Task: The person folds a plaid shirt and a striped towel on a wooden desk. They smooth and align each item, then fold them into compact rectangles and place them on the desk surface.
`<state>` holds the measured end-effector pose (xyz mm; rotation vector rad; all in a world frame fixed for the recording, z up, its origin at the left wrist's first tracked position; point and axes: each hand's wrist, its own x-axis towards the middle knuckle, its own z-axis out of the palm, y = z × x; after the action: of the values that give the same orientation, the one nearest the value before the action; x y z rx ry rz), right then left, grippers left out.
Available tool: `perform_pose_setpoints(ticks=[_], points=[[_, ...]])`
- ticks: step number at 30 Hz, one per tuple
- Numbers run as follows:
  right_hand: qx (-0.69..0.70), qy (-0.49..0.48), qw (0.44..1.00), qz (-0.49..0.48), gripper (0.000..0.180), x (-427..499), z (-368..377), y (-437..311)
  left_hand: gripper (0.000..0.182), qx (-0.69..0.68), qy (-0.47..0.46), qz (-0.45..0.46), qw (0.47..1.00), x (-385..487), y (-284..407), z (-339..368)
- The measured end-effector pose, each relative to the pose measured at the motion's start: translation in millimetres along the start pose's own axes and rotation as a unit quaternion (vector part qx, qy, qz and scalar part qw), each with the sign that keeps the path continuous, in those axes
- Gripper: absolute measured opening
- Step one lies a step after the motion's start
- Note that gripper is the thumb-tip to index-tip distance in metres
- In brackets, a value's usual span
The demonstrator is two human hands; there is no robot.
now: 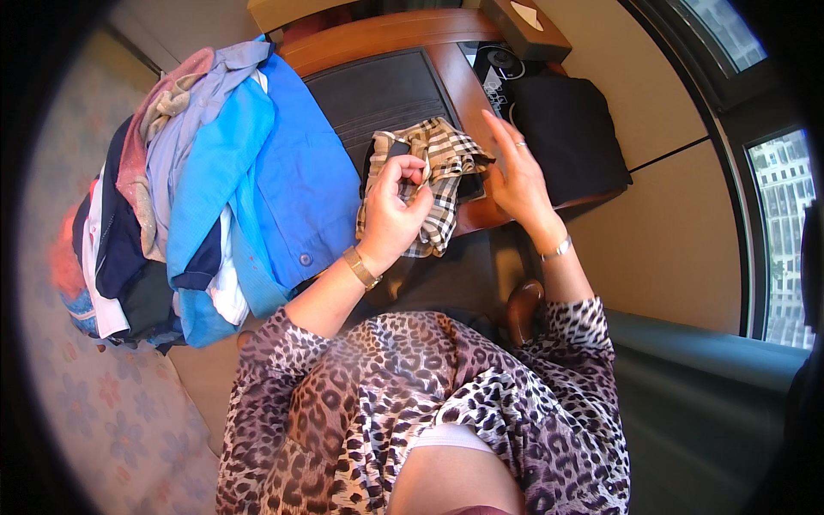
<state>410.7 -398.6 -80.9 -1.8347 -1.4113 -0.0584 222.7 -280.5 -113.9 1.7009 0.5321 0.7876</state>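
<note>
A plaid garment [444, 203] in tan, black and white lies loosely bunched on the dark desk pad in front of me. My left hand [400, 209] is over its left side, its fingertips pinched on a thin, light edge of the cloth. My right hand [517, 170] is held flat beside the garment's right end with the fingers spread. Its thumb is close to a dark corner of the cloth; whether they touch I cannot tell. Some of the plaid cloth is hidden beneath my left hand.
A heap of clothes [212, 122] leans over the desk's left side, a blue garment [302, 187] nearest. Folded black cloth [570, 138] lies at the right. Behind stand a brown tissue box [537, 38] and a round black device [502, 61]. A wooden chair arm [524, 309] is near my right forearm.
</note>
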Motion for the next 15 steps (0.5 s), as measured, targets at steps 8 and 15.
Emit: perform_pose_setpoints(ticks=[8,15], points=[[0.079,-0.080,0.989,-0.096,0.028,0,0,-2,0.033,-0.022,0.008,0.028,0.999,10,2,-15],[0.071,-0.191,0.976,-0.081,0.039,-16,-28,-30,0.010,0.017,0.012,0.026,0.999,16,1,-13]])
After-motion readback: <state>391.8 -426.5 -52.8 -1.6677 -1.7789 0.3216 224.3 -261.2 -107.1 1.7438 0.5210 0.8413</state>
